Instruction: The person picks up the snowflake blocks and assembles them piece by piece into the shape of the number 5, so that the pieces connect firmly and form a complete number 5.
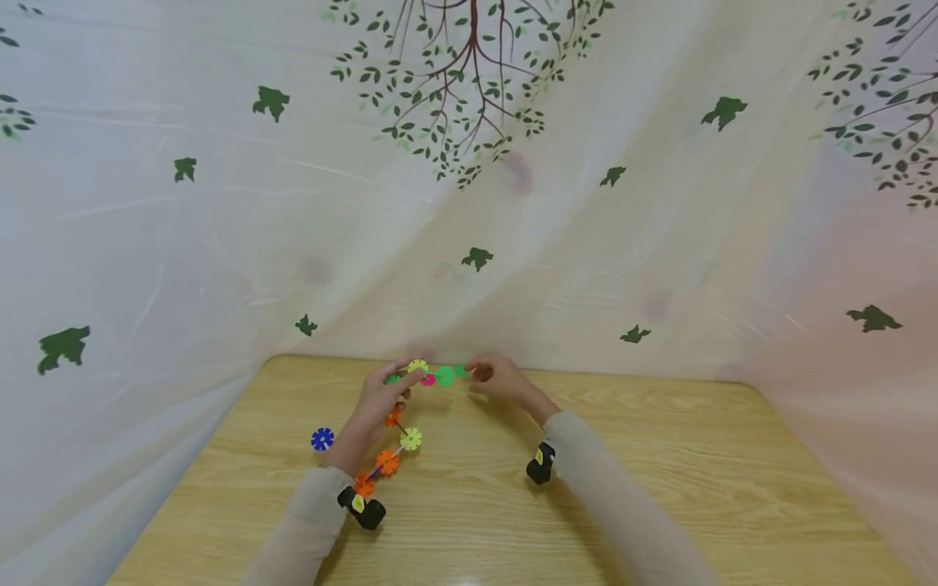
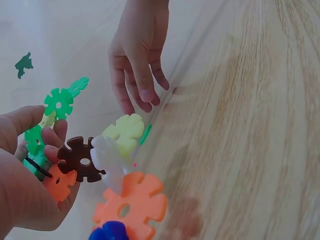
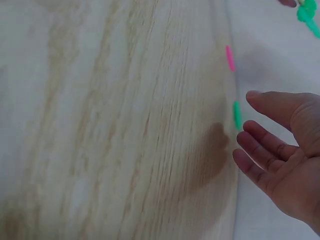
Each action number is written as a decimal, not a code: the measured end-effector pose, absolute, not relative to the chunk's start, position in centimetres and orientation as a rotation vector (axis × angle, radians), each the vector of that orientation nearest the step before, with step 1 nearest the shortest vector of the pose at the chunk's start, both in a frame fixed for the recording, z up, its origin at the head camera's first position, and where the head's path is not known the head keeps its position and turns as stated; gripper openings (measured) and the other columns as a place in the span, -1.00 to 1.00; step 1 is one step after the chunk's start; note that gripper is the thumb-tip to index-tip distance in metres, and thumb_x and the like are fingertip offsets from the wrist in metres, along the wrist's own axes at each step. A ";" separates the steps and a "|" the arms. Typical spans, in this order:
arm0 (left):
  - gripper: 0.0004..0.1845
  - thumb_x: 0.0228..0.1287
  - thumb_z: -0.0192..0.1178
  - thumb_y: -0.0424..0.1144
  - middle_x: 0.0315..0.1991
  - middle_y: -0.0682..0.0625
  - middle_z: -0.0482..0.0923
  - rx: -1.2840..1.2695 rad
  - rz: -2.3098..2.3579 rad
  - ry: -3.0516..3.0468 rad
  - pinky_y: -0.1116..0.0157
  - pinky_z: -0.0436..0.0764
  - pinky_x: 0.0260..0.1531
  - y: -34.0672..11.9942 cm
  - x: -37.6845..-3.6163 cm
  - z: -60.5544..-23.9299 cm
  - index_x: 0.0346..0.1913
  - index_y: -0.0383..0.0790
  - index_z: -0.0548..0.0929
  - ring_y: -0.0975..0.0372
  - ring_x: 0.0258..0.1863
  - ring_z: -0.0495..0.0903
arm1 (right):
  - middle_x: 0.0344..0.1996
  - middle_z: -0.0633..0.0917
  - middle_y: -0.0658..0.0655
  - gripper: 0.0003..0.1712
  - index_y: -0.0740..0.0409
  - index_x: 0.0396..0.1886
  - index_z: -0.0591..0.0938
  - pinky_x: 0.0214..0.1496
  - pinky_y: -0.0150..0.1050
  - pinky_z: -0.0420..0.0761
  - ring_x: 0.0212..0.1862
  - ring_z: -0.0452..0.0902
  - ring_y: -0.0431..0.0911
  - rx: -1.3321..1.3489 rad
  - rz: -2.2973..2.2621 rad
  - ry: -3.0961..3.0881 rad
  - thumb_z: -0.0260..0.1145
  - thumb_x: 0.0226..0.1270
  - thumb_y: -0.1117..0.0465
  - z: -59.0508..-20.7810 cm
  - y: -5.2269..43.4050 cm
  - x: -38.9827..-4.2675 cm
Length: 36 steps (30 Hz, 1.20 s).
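My left hand grips a chain of slotted, flower-shaped plastic discs near the table's far edge, with thumb and fingers around its green discs. From the grip, one end runs out to a bright green disc. The other end hangs toward the wrist through a brown disc, a white disc, a pale yellow disc and a large orange disc. To the right, my right hand holds nothing, its fingers loosely spread beside a green disc at the far edge.
A pink disc lies along the far edge of the wooden table. Left of my left wrist is a blue disc. A pale curtain printed with leaves hangs right behind the table and on both sides.
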<state>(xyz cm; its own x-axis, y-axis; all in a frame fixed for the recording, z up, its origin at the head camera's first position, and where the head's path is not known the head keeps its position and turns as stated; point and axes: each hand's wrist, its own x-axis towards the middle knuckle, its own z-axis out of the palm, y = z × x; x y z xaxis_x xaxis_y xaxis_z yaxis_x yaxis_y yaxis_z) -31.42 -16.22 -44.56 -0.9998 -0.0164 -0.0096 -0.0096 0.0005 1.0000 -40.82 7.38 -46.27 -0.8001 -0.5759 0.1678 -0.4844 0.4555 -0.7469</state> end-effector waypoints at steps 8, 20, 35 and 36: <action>-0.57 0.19 0.27 -0.04 -0.19 -0.03 0.49 0.036 -2.253 -2.180 0.49 0.37 -0.65 -16.1 -31.6 -44.9 0.13 0.02 0.56 0.24 -0.45 0.42 | -0.10 0.61 0.36 -0.48 0.39 0.09 0.52 0.03 -0.07 0.56 -0.06 0.54 0.15 -0.937 -1.195 2.596 0.39 0.08 0.40 -47.0 7.2 -41.9; -0.53 0.18 0.28 -0.03 -0.25 0.05 0.41 0.063 -2.293 -2.156 0.47 0.33 -0.67 -15.9 -31.7 -44.9 0.15 -0.06 0.55 0.30 -0.50 0.40 | -0.17 0.61 0.25 -0.46 0.32 0.15 0.51 -0.14 -0.25 0.47 -0.25 0.42 -0.08 -0.994 -1.048 2.698 0.35 0.15 0.29 -47.6 6.5 -42.6; -0.54 0.08 0.34 0.02 -0.29 0.06 0.39 0.107 -2.268 -2.158 0.46 0.33 -0.67 -15.7 -31.7 -44.7 0.08 0.03 0.59 0.28 -0.48 0.38 | -0.28 0.58 0.19 -0.71 0.22 -0.10 0.61 -0.27 -0.32 0.39 -0.30 0.36 -0.13 -0.881 -1.038 2.711 0.37 0.16 0.28 -47.6 6.2 -42.4; -0.54 0.08 0.35 0.02 -0.29 0.06 0.39 0.111 -2.270 -2.154 0.47 0.33 -0.67 -15.7 -31.7 -44.7 0.08 0.03 0.59 0.28 -0.49 0.38 | -0.30 0.58 0.19 -0.72 0.24 -0.13 0.61 -0.28 -0.32 0.40 -0.30 0.36 -0.13 -0.881 -1.055 2.702 0.38 0.15 0.28 -47.6 6.3 -42.3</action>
